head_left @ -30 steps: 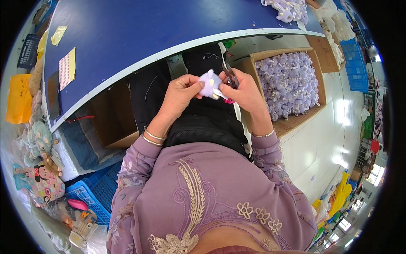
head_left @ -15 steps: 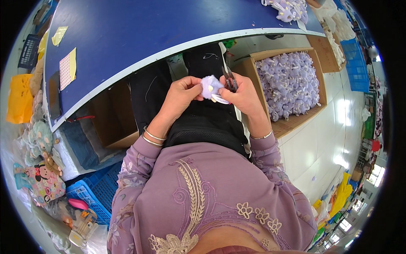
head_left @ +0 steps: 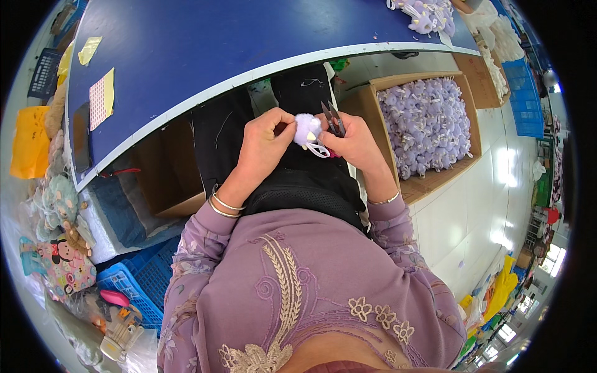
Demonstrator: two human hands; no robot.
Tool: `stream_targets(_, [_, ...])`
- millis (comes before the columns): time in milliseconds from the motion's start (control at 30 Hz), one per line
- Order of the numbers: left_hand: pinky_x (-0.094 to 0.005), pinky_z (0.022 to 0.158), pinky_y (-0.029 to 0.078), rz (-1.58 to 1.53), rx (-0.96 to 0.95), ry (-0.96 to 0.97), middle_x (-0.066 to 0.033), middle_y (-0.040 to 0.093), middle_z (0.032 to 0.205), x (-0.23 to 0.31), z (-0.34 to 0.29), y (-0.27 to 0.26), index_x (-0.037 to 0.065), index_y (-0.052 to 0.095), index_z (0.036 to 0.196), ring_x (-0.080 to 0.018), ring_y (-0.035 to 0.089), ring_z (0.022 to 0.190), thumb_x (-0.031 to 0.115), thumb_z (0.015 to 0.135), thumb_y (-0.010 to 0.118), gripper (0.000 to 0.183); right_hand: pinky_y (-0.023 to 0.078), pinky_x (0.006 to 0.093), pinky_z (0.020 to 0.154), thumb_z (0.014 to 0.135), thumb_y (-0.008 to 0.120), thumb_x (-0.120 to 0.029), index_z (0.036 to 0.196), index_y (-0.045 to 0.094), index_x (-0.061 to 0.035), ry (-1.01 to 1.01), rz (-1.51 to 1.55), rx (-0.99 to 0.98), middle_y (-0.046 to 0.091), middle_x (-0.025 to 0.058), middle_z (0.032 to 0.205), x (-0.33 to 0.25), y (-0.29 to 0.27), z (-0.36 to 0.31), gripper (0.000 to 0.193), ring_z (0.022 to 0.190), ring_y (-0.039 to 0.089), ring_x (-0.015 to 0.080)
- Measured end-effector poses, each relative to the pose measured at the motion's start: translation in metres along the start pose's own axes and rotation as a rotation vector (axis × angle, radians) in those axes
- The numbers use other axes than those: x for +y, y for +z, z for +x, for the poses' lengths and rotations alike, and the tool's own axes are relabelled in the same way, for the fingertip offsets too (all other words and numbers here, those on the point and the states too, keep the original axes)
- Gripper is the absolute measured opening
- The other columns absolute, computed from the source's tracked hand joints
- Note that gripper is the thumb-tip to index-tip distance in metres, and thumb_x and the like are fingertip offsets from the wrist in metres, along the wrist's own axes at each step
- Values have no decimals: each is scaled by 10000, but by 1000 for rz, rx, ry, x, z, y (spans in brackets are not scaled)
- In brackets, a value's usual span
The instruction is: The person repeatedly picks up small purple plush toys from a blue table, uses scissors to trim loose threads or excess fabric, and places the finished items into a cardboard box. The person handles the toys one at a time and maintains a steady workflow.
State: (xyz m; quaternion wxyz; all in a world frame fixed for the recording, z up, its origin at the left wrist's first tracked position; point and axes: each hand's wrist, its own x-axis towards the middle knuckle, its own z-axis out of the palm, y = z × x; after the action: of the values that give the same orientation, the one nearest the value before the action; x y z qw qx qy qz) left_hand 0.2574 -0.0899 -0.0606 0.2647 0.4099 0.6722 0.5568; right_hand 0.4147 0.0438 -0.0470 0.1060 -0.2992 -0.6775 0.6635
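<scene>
Above my lap, my left hand (head_left: 268, 138) pinches a small lilac plush toy (head_left: 305, 128) between thumb and fingers. Pale yellow bits show on the toy, and a white ribbon loop (head_left: 319, 149) hangs from its lower side. My right hand (head_left: 353, 140) is closed around a pair of dark thread snips (head_left: 334, 118), their blades pointing up and away from me. The right thumb lies close beside the toy; whether it touches is hard to tell. Something red, mostly hidden, shows under the right hand.
A cardboard box (head_left: 429, 176) full of similar lilac plush toys stands on the floor to my right. The blue table (head_left: 205, 37) spans the far side, with a pile of toys (head_left: 429, 17) at its right end. At lower left sits a blue plastic crate (head_left: 140, 280).
The toy has turned in my left hand, and its ribbon now hangs as an open loop. My right fingers have drawn back from it slightly, with the snips tilted left.
</scene>
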Motion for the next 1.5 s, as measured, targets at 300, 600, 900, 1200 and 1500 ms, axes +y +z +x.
stream_targets(300, [-204,596,454,-76,-53,-127,-3,629,755,2,-1,1,-8,610,857,-36,566,690,23,851,659,58,377,209,529,812,679,-133,899,636,-13,30,41,40,541,-42,695,2,-2,-4,155,596,456,24])
stream_targets(600, [-281,576,475,224,67,171,-104,586,716,6,0,2,-7,553,818,-183,604,617,-29,794,672,124,376,197,476,815,715,-165,1014,610,-17,-13,137,-9,553,-26,709,6,2,3,269,526,466,31])
stream_targets(900, [-337,569,477,312,-31,131,-156,582,725,11,2,3,-2,498,837,-274,611,627,-26,789,664,174,361,193,458,799,770,-207,1065,589,-9,108,252,-159,579,-5,770,16,16,10,378,546,462,34])
stream_targets(1200, [-305,593,490,157,-200,10,-132,621,725,15,5,2,-15,552,854,-205,647,661,12,833,660,114,344,186,447,787,783,-208,999,623,-22,121,308,-132,557,-19,724,17,6,3,324,524,441,28])
stream_targets(1500, [-237,753,514,-84,-325,-3,-63,663,1003,11,6,8,-30,641,997,-114,641,841,0,895,588,119,314,201,414,834,718,-194,1041,613,-14,91,236,367,580,6,734,19,-94,-23,294,484,412,32])
